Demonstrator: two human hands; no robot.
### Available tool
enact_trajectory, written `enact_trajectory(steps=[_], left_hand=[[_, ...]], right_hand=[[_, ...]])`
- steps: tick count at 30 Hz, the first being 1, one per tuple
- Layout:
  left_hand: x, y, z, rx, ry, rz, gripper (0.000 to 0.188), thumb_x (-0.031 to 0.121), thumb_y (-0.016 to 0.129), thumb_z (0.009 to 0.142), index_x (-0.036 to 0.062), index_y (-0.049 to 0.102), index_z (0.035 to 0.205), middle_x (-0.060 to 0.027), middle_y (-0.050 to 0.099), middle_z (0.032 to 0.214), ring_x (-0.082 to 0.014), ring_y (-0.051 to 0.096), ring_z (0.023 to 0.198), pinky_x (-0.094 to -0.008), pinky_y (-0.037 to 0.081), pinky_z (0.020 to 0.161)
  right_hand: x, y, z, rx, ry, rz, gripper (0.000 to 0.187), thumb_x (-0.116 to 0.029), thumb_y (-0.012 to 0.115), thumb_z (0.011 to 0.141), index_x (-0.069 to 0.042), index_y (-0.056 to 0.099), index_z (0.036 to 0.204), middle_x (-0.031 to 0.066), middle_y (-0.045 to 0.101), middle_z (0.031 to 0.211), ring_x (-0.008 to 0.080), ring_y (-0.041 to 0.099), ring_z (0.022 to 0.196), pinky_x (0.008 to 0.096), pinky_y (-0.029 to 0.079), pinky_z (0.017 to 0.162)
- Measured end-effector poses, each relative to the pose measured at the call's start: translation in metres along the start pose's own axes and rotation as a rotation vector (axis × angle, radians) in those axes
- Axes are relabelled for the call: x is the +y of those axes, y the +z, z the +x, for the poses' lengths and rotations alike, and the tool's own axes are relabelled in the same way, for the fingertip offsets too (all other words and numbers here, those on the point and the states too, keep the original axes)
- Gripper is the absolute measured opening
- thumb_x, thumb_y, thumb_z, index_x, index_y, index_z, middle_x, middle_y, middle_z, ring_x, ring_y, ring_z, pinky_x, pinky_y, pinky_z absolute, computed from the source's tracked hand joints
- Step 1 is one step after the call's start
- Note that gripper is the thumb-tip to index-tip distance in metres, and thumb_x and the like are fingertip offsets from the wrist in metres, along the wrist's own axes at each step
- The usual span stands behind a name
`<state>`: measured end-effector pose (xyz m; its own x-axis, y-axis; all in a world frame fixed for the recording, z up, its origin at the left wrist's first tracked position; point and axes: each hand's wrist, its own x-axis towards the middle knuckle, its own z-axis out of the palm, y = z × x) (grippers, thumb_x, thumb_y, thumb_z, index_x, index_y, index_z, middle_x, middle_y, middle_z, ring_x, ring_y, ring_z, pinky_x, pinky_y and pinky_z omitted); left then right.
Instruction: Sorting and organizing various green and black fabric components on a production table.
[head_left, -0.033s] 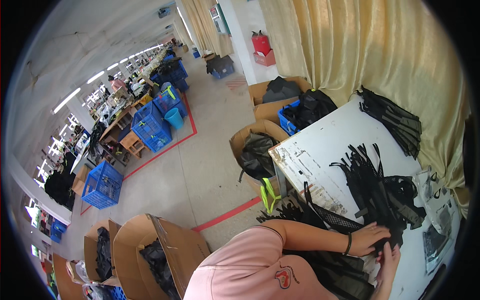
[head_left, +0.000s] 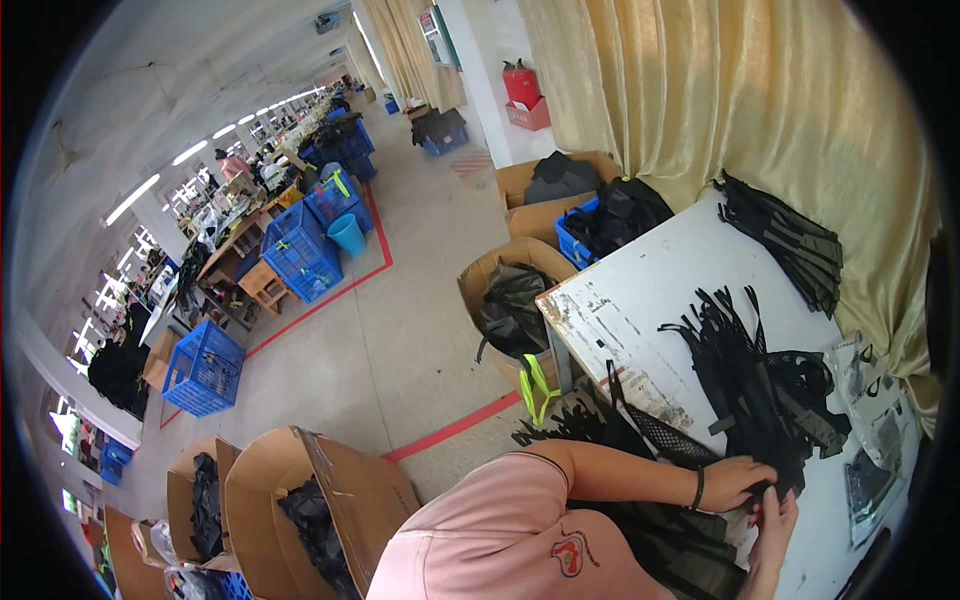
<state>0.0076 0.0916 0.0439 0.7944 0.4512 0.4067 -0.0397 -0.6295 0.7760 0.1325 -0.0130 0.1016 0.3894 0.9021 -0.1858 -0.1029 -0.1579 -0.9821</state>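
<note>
On the white table, my left hand, with a dark band at the wrist, bends its fingers onto the lower end of a black fabric strap piece. My right hand meets it there, thumb and fingers pinched on the same dark fabric. Just beyond both hands spreads a heap of black straps with loose webbing ends. Beneath my left forearm lie more black fabric pieces, and a mesh strap rests beside that arm. The exact edge between my fingertips is hidden.
Another bundle of black straps lies at the table's far side by the curtain. Clear plastic bags sit at the right. Cartons and a blue crate holding dark fabric stand past the table's left edge.
The fingers of my left hand have curled in more on the fabric. My right hand has shifted very slightly left, its fingertips closer to the left ones.
</note>
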Motion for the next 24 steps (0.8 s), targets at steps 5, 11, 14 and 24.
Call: enact_trajectory(steps=[5, 11, 14, 24], left_hand=[[0.017, -0.001, 0.002, -0.041, -0.085, -0.292, 0.022, 0.020, 0.056, 0.085, -0.0004, 0.051, 0.092, -0.0210, 0.058, 0.076, -0.0401, 0.058, 0.074, -0.0416, 0.043, 0.063], [0.000, 0.001, -0.009, -0.119, -0.126, -0.355, 0.025, 0.025, 0.055, 0.088, -0.0007, 0.054, 0.088, -0.0168, 0.060, 0.078, -0.0303, 0.059, 0.074, -0.0391, 0.043, 0.064], [-0.002, -0.005, -0.006, -0.141, -0.256, -0.345, 0.027, 0.026, 0.055, 0.088, 0.0001, 0.053, 0.085, -0.0141, 0.059, 0.076, -0.0256, 0.057, 0.071, -0.0369, 0.043, 0.064], [0.007, -0.007, -0.007, -0.152, -0.233, -0.249, 0.024, 0.017, 0.070, 0.076, 0.0047, 0.049, 0.077, -0.0062, 0.054, 0.067, -0.0166, 0.050, 0.061, -0.0320, 0.039, 0.053]], right_hand=[[-0.012, 0.010, -0.024, 0.170, -0.759, -0.902, 0.036, -0.012, 0.070, 0.074, -0.003, 0.051, 0.103, 0.0117, 0.055, 0.093, 0.0238, 0.055, 0.082, 0.0353, 0.043, 0.072], [-0.023, 0.019, -0.033, -0.029, -0.623, -1.007, 0.051, -0.003, 0.071, 0.063, -0.003, 0.050, 0.109, 0.0149, 0.052, 0.112, 0.0372, 0.051, 0.101, 0.0392, 0.041, 0.088], [-0.009, 0.016, -0.034, -0.013, -0.526, -1.132, 0.052, -0.006, 0.069, 0.068, -0.004, 0.049, 0.116, 0.0178, 0.052, 0.114, 0.0372, 0.051, 0.103, 0.0431, 0.039, 0.087], [0.019, -0.004, -0.020, 0.061, -0.595, -1.068, 0.023, 0.000, 0.053, 0.082, -0.004, 0.058, 0.104, 0.0178, 0.060, 0.086, 0.0371, 0.059, 0.076, 0.0423, 0.047, 0.065]])
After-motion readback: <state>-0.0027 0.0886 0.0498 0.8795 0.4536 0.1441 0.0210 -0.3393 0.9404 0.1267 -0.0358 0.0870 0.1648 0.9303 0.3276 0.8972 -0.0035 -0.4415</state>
